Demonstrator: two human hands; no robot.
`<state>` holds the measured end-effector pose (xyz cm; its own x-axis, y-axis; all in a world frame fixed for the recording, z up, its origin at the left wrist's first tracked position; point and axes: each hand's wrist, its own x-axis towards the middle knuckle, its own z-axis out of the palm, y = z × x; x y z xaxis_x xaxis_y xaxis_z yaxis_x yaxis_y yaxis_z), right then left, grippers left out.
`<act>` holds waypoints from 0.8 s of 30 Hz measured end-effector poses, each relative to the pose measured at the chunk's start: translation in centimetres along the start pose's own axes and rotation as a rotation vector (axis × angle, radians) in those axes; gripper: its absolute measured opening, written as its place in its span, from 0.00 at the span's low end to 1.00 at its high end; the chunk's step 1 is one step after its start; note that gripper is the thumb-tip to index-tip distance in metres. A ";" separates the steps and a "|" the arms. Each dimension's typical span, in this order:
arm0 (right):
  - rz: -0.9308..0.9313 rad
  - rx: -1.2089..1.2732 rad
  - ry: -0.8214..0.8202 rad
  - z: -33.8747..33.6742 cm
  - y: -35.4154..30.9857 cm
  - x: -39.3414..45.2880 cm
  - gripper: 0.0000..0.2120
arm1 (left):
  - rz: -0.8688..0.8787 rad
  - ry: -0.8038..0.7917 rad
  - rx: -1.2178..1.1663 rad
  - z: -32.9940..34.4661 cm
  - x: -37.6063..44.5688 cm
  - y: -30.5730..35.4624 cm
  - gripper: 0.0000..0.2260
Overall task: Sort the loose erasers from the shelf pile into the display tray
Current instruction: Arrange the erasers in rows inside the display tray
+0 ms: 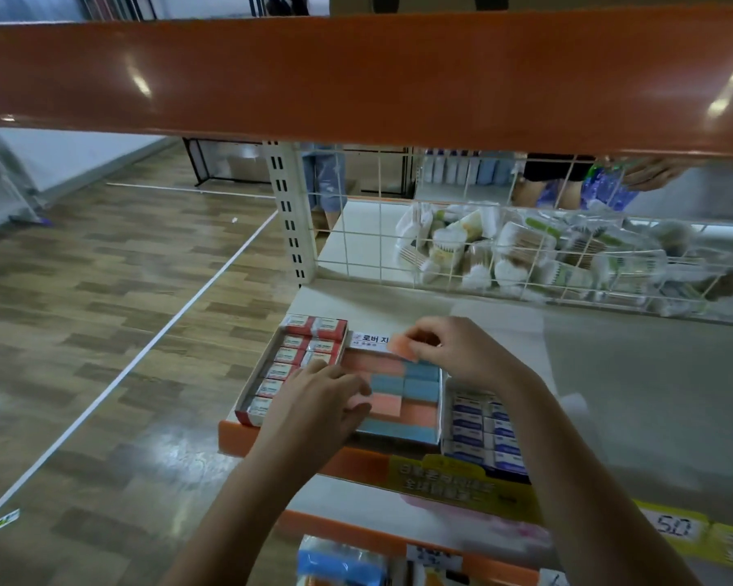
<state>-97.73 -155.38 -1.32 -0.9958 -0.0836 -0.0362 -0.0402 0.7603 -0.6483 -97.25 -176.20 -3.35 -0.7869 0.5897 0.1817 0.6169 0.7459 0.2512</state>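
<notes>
Overhead, a glossy orange shelf edge crossed the view, and wood-patterned flooring ran off to the left. Below, a pale shelf carried three open boxes side by side, backed by a white wire grid with bagged cotton swabs behind it. The display tray in the middle held smooth rectangular blocks in salmon and blue, laid flat in rows. Red-sleeved erasers filled the box on its left, blue-labelled erasers the box on its right. The right hand hovered over the tray's far end, thumb and fingertips pinching a salmon eraser, tilted above the rows. The left hand lay over the tray's near left side, fingers loosely bent on the blocks; whether its grip held one could not be told.
</notes>
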 end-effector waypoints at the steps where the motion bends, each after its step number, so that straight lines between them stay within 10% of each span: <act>1: -0.001 -0.017 -0.012 0.3 -0.4 0.2 0.10 | 0.014 -0.027 -0.009 0.0 -0.5 -0.4 0.11; 14: 0.188 -0.435 -0.198 1.7 -2.0 -1.2 0.09 | 0.186 -0.160 -0.052 1.5 -1.1 -2.1 0.12; 24: 0.282 -0.476 -0.048 3.9 -1.7 -1.6 0.09 | 0.273 -0.246 -0.067 1.5 -0.1 -3.0 0.11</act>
<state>-95.71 -159.09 -3.10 -0.9689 0.1447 -0.2006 0.1840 0.9636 -0.1940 -99.02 -178.01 -5.57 -0.5620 0.8269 0.0192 0.7951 0.5337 0.2881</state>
